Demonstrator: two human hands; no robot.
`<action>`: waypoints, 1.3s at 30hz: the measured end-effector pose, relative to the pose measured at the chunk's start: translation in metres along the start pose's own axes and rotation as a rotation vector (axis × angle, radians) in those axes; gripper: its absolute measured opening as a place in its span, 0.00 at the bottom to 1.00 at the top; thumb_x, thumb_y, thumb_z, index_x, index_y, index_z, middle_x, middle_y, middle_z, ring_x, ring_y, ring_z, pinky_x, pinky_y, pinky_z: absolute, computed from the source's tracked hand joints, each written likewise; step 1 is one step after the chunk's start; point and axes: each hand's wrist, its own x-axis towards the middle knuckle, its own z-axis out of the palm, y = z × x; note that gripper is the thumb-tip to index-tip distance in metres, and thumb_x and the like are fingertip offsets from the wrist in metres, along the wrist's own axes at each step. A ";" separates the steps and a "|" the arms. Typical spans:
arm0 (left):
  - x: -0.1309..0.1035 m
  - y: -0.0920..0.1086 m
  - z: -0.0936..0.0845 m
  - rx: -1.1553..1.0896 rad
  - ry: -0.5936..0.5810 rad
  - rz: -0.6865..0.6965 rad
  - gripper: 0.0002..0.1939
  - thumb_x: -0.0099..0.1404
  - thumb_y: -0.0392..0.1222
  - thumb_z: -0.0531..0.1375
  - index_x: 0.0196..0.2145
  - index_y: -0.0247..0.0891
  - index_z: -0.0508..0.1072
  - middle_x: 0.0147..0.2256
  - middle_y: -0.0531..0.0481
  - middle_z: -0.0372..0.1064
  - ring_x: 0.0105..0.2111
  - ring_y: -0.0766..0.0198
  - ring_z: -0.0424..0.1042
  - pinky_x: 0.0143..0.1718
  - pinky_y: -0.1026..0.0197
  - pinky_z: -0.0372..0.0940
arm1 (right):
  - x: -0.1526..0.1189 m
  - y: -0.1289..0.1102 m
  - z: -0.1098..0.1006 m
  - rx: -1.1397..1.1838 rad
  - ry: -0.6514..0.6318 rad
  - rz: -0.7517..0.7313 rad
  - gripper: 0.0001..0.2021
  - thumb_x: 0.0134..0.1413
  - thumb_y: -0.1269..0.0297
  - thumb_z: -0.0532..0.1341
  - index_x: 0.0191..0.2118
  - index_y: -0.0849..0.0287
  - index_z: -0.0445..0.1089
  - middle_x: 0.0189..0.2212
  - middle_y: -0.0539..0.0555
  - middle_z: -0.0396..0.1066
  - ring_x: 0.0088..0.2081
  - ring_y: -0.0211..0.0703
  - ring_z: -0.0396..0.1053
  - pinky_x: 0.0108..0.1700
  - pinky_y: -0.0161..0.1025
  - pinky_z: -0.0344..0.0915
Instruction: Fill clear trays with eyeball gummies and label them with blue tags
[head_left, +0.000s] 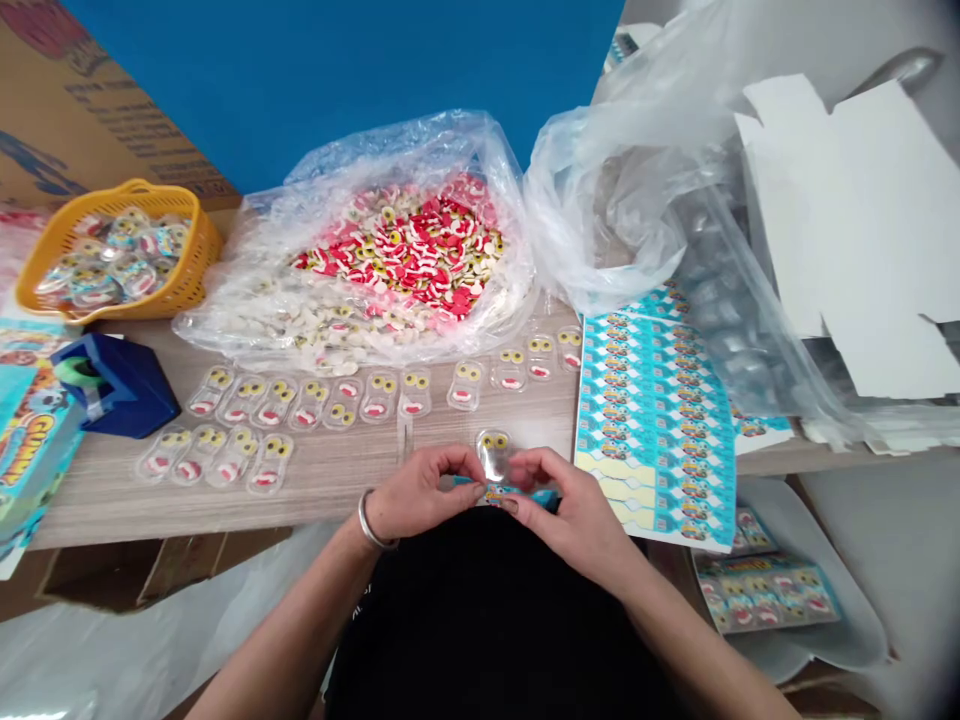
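In front of my body, at the table's near edge, is a small clear plastic blister pack with two yellow gummy eyes in its upper end. A blue printed sticker label lies across its lower end. My left hand pinches the label's left part between thumb and fingers. From the other side, my right hand pinches it too, its index finger beside the pack. The pack's lower end is hidden behind fingers and label. To the right lies a sheet of blue labels, with several bare yellowish spaces at its lower left.
Several filled blister packs stand in rows on the wooden table. Behind them spreads an open plastic bag of red, white and yellow gummies. A yellow basket and blue tape dispenser are left; white cardboard is right.
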 end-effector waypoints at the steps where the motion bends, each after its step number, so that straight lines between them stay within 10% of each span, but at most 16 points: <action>1: 0.001 -0.001 0.003 0.030 0.015 -0.002 0.08 0.61 0.44 0.62 0.31 0.35 0.74 0.30 0.50 0.72 0.32 0.65 0.68 0.36 0.63 0.62 | -0.001 0.002 0.005 0.002 0.012 0.036 0.07 0.58 0.60 0.61 0.41 0.54 0.69 0.35 0.50 0.74 0.36 0.43 0.71 0.39 0.38 0.67; 9: 0.012 -0.018 0.012 0.280 0.303 -0.077 0.14 0.61 0.47 0.62 0.41 0.38 0.69 0.22 0.59 0.63 0.23 0.68 0.62 0.27 0.64 0.55 | 0.018 0.026 0.011 -0.033 0.100 0.124 0.04 0.56 0.64 0.60 0.37 0.54 0.65 0.32 0.48 0.72 0.33 0.42 0.70 0.36 0.38 0.64; 22: 0.038 -0.018 0.011 0.712 0.321 -0.235 0.07 0.60 0.45 0.60 0.33 0.41 0.68 0.26 0.51 0.69 0.29 0.59 0.70 0.30 0.60 0.55 | 0.045 0.029 0.020 -0.392 -0.024 0.154 0.15 0.56 0.70 0.59 0.50 0.57 0.62 0.32 0.53 0.75 0.35 0.47 0.73 0.36 0.38 0.60; 30: -0.006 -0.014 0.023 0.931 0.482 -0.335 0.15 0.62 0.54 0.60 0.39 0.41 0.68 0.36 0.44 0.74 0.31 0.55 0.73 0.28 0.61 0.56 | 0.044 0.014 0.030 -0.469 -0.125 0.153 0.09 0.55 0.72 0.60 0.42 0.56 0.62 0.32 0.54 0.75 0.35 0.47 0.73 0.34 0.36 0.58; 34: -0.061 -0.041 0.025 0.662 0.587 -0.431 0.17 0.60 0.58 0.61 0.28 0.41 0.70 0.24 0.49 0.72 0.26 0.57 0.72 0.29 0.60 0.57 | 0.041 0.007 0.054 -0.473 -0.192 0.117 0.09 0.53 0.71 0.61 0.40 0.57 0.63 0.32 0.54 0.74 0.35 0.47 0.73 0.33 0.37 0.57; 39: -0.089 -0.077 0.042 -0.412 0.673 -0.450 0.21 0.52 0.57 0.68 0.36 0.38 0.75 0.33 0.47 0.78 0.33 0.58 0.77 0.37 0.59 0.68 | 0.042 0.000 0.082 -0.437 -0.245 0.060 0.09 0.49 0.72 0.61 0.38 0.57 0.64 0.30 0.53 0.73 0.33 0.46 0.71 0.33 0.37 0.57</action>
